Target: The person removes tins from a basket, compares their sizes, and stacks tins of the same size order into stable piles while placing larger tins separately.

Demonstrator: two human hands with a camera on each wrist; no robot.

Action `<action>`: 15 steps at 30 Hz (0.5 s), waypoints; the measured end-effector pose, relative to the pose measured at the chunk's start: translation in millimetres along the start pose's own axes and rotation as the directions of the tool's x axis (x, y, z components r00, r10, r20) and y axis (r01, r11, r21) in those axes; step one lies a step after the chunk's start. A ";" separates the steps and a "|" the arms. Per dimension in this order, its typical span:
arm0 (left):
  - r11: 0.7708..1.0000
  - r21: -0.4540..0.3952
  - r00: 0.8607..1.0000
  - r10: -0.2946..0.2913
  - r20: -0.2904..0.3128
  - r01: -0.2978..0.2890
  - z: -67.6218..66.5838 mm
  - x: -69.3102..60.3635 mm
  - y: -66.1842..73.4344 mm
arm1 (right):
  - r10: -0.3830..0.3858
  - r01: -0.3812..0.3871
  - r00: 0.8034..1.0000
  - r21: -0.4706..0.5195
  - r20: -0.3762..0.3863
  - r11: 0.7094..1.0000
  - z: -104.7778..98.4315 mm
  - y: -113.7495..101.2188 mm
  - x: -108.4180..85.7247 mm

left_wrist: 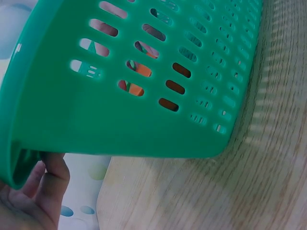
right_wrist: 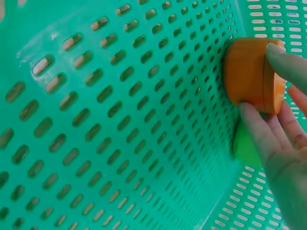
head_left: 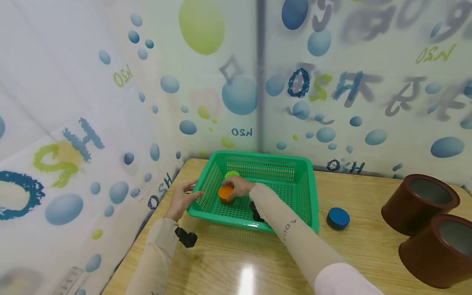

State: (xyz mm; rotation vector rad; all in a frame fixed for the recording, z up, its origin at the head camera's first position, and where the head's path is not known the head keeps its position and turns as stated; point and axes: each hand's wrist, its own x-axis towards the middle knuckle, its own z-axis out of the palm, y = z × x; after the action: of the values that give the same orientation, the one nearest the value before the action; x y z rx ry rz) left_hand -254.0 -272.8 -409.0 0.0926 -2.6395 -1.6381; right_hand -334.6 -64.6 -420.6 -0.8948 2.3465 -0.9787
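Note:
A green plastic basket (head_left: 254, 224) with slotted walls stands on the table. At its left end my left hand (head_left: 182, 199) grips the rim, thumb on the inner side; in the left wrist view the fingers (left_wrist: 53, 187) curl beneath the rim. Inside the basket, my right hand (head_left: 239, 186) holds a round orange container (head_left: 224, 192) between thumb and fingers. From the right wrist, the orange container (right_wrist: 247, 74) appears on the basket floor, with a seam below its top. Just behind it is a light green round object (head_left: 231, 174), partly hidden by the right hand.
A round blue container (head_left: 338, 218) lies on the wooden table (head_left: 354, 262), right of the basket. Two dark brown cylindrical vessels (head_left: 420, 205) are farther right. Patterned curtains (head_left: 236, 49) rise behind and along the left side.

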 end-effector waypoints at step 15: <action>1.000 0.006 1.000 -0.014 0.003 0.014 -0.5 -0.4 2.5 | 0.031 -0.031 0.999 0.015 -0.030 0.999 -2.8 2.2 -4.8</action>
State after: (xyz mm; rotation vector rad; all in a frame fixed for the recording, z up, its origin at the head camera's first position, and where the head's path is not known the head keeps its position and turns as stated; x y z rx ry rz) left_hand -253.7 -272.1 -406.5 0.1089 -2.6518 -1.6365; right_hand -333.9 -58.8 -419.7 -0.8416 2.3686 -1.0019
